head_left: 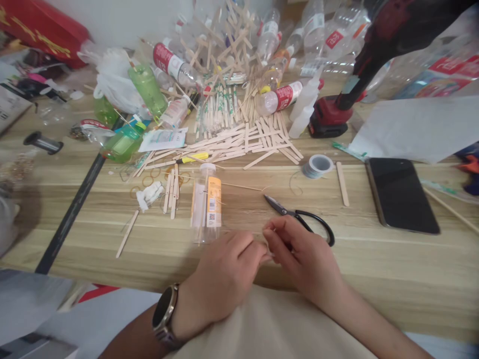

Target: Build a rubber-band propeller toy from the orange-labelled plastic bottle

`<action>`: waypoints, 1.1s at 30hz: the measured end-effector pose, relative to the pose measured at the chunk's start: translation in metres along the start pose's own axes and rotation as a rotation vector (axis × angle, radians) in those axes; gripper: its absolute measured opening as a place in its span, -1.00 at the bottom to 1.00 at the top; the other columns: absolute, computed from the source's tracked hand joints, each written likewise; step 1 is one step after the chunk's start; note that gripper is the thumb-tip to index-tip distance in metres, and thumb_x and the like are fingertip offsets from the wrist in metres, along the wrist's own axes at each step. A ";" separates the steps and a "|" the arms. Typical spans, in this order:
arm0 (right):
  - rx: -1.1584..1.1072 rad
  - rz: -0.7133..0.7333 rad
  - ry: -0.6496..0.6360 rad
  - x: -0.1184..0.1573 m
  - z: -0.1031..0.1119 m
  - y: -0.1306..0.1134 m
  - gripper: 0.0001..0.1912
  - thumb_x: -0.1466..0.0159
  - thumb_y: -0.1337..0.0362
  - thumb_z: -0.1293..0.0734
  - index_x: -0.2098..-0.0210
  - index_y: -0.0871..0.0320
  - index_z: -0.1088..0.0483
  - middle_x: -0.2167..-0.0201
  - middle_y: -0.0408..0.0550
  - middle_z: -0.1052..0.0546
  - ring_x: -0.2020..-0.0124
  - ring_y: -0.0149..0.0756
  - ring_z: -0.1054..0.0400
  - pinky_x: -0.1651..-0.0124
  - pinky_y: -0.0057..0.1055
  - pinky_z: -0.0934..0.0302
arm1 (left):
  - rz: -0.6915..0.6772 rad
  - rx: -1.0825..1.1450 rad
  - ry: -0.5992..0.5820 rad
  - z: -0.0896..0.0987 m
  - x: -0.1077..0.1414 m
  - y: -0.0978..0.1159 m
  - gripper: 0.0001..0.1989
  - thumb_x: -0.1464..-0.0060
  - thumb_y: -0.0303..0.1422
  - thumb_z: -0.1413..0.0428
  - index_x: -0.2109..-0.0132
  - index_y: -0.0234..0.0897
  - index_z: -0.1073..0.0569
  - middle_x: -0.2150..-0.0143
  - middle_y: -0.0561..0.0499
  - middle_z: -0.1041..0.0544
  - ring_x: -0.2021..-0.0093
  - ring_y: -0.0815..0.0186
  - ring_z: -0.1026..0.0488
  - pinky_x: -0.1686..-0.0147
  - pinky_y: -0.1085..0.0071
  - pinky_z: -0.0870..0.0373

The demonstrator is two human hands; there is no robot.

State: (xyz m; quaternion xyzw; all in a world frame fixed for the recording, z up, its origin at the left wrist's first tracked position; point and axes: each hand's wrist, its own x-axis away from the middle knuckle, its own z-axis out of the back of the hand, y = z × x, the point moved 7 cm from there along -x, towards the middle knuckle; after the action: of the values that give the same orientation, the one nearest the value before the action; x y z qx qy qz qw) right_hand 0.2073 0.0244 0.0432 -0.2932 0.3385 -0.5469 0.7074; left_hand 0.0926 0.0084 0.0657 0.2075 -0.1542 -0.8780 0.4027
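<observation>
My left hand, with a watch on its wrist, is closed at the near edge of the table, its fingertips hidden. My right hand meets it, thumb and forefinger pinched together. What lies between the fingers is too small to make out. Just beyond my right hand lies a pair of black-handled scissors, blades pointing to the upper left. Close beyond my left hand is a clear plastic bottle with an orange and white label. A spool of grey thread or wire lies farther back, a loose strand curling from it.
Wooden craft sticks are heaped at the middle back, before many plastic bottles. At right are a phone, white paper and a red-and-black power tool. A yellow cutter knife and crumpled white tissue lie left.
</observation>
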 end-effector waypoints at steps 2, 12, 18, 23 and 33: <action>-0.075 -0.076 -0.033 -0.001 -0.003 0.005 -0.87 -0.34 0.27 -0.19 0.35 0.10 -0.28 0.73 -0.33 -0.36 0.74 -0.47 -0.24 0.66 -0.56 -0.11 | -0.049 -0.082 0.015 0.000 0.000 0.003 -0.69 -0.31 -0.44 0.10 0.39 -0.31 -0.42 0.47 0.03 -0.39 0.45 0.33 -0.30 0.45 0.40 -0.21; -0.095 -0.074 0.103 0.000 0.005 0.006 -0.89 -0.33 0.27 -0.20 0.34 0.09 -0.28 0.79 -0.37 -0.27 0.80 -0.47 -0.15 0.73 -0.56 -0.01 | 0.030 -0.010 -0.048 0.000 -0.007 0.003 -0.71 -0.31 -0.38 0.09 0.35 -0.29 -0.41 0.46 0.03 -0.43 0.44 0.34 -0.34 0.42 0.42 -0.25; -0.085 -0.032 0.154 0.002 0.009 0.000 -0.92 -0.35 0.30 -0.19 0.30 0.07 -0.24 0.79 -0.42 -0.22 0.82 -0.49 -0.12 0.74 -0.58 -0.01 | 0.084 0.069 -0.038 -0.002 -0.007 -0.001 -0.76 -0.27 -0.39 0.03 0.37 -0.31 -0.40 0.48 0.03 -0.42 0.48 0.35 -0.31 0.45 0.42 -0.22; -0.085 -0.033 0.185 0.006 0.012 0.001 -0.94 -0.36 0.31 -0.17 0.27 0.06 -0.22 0.79 -0.42 -0.25 0.83 -0.48 -0.16 0.74 -0.58 -0.04 | 0.112 0.126 -0.059 -0.005 -0.006 -0.004 -0.81 -0.25 -0.41 0.00 0.34 -0.29 -0.42 0.44 0.02 -0.45 0.41 0.33 -0.37 0.40 0.42 -0.25; 0.018 0.009 0.200 0.006 0.014 -0.002 -0.93 -0.37 0.30 -0.15 0.28 0.05 -0.20 0.73 -0.35 -0.39 0.78 -0.43 -0.30 0.69 -0.53 -0.12 | 0.164 0.113 -0.087 -0.009 -0.006 -0.009 -0.81 -0.22 -0.42 0.00 0.37 -0.28 -0.42 0.49 0.04 -0.44 0.46 0.33 -0.35 0.44 0.40 -0.20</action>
State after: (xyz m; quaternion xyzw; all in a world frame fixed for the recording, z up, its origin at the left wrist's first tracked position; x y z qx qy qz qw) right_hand 0.2185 0.0186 0.0517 -0.2292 0.4036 -0.5733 0.6752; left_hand 0.0945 0.0177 0.0550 0.1784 -0.2373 -0.8402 0.4537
